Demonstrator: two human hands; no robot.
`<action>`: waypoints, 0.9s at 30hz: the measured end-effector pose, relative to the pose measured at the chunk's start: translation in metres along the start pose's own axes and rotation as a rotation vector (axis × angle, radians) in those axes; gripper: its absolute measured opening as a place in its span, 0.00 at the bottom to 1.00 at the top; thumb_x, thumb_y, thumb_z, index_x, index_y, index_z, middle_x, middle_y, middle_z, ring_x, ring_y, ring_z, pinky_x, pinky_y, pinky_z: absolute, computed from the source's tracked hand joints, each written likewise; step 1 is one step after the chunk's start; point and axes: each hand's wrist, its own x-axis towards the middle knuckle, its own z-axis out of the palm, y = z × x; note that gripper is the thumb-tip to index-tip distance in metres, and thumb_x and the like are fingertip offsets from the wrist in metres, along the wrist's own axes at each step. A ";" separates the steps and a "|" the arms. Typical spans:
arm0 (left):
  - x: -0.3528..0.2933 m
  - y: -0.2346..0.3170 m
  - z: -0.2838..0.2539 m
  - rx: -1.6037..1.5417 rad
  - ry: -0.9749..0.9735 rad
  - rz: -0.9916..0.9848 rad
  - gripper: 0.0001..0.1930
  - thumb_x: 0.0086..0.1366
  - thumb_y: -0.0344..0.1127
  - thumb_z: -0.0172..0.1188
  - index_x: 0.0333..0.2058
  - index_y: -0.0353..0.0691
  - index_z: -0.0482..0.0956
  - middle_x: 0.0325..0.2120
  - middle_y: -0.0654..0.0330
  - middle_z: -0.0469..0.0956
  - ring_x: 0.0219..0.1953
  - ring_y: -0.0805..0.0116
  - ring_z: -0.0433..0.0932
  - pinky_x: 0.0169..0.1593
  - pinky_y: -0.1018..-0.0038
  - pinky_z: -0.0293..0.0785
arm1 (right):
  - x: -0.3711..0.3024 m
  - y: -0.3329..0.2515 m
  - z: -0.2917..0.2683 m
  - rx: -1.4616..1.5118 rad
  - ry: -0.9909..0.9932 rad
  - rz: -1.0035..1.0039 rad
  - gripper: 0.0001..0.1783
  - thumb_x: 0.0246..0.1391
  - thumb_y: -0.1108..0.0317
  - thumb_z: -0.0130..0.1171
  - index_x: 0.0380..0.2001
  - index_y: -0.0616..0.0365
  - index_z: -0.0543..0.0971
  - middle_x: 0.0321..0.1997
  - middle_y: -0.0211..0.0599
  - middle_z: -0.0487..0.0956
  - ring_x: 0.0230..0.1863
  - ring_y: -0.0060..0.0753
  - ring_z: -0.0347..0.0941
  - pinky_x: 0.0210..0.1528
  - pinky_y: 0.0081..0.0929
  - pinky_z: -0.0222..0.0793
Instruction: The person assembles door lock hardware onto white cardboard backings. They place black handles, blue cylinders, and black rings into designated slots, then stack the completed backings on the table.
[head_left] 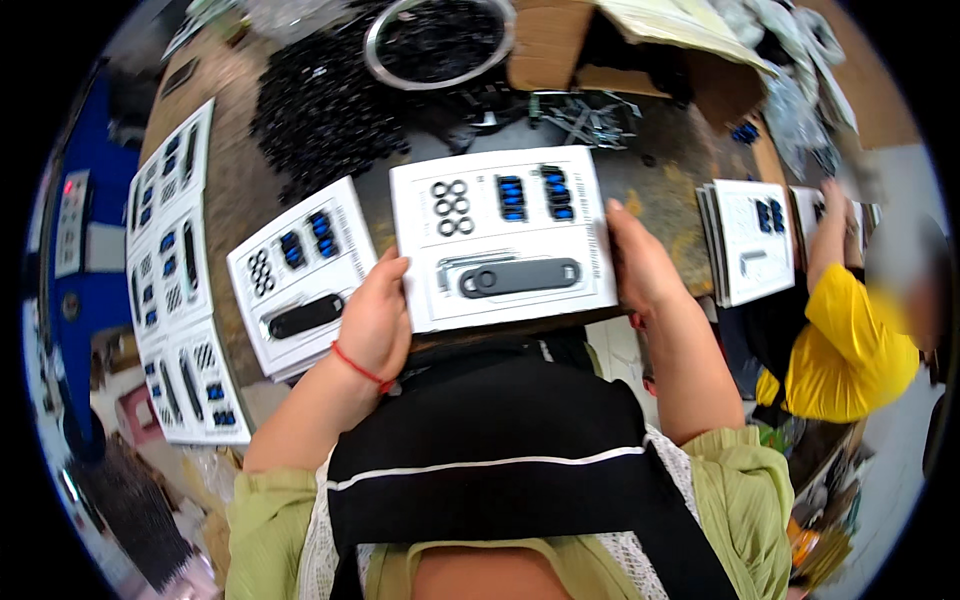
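Between my two hands is a white printed card (430, 305) with black rings, blue-and-black small parts, hex keys and a long dark grey tool-shaped piece on its face. My left hand (377, 312) grips its left edge, thumb on the front. At the right edge my right hand (645, 262) holds it the same way; the fingers behind the card are hidden. Just left of my left hand lies a stack of similar white cards (345, 220), the top one bearing the same kinds of parts with a black long piece.
More filled cards (200, 330) line the table's left side. Behind are a heap of small black parts (320, 100), a metal-rimmed bowl (372, 50), loose hex keys (590, 118) and a cardboard box (545, 50). Cards stand at right (730, 285), near a person in yellow (835, 345).
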 end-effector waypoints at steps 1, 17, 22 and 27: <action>-0.003 0.004 0.006 0.025 -0.029 -0.006 0.24 0.71 0.37 0.39 0.62 0.31 0.61 0.59 0.50 0.68 0.60 0.61 0.68 0.64 0.64 0.63 | 0.004 0.004 -0.005 -0.024 0.007 -0.003 0.33 0.65 0.46 0.47 0.59 0.67 0.69 0.59 0.49 0.72 0.57 0.39 0.69 0.62 0.31 0.60; -0.046 0.048 0.021 0.595 -0.029 0.503 0.33 0.63 0.35 0.53 0.66 0.34 0.57 0.66 0.50 0.57 0.69 0.58 0.55 0.71 0.63 0.48 | 0.012 -0.018 -0.053 -0.434 0.151 -0.443 0.29 0.58 0.59 0.59 0.57 0.67 0.71 0.53 0.46 0.77 0.55 0.37 0.72 0.58 0.29 0.65; -0.045 0.057 0.024 0.749 0.003 0.522 0.30 0.62 0.38 0.54 0.62 0.37 0.65 0.64 0.53 0.63 0.66 0.60 0.60 0.67 0.63 0.54 | 0.059 -0.068 -0.079 -1.010 0.317 -0.659 0.21 0.51 0.64 0.62 0.47 0.62 0.79 0.48 0.50 0.80 0.49 0.47 0.77 0.52 0.36 0.71; -0.039 0.059 0.031 0.777 -0.048 0.511 0.26 0.61 0.39 0.58 0.57 0.37 0.71 0.62 0.54 0.65 0.64 0.63 0.63 0.64 0.66 0.58 | 0.118 -0.106 -0.059 -1.181 0.285 -0.641 0.16 0.50 0.60 0.62 0.38 0.61 0.83 0.36 0.50 0.83 0.40 0.50 0.79 0.46 0.38 0.74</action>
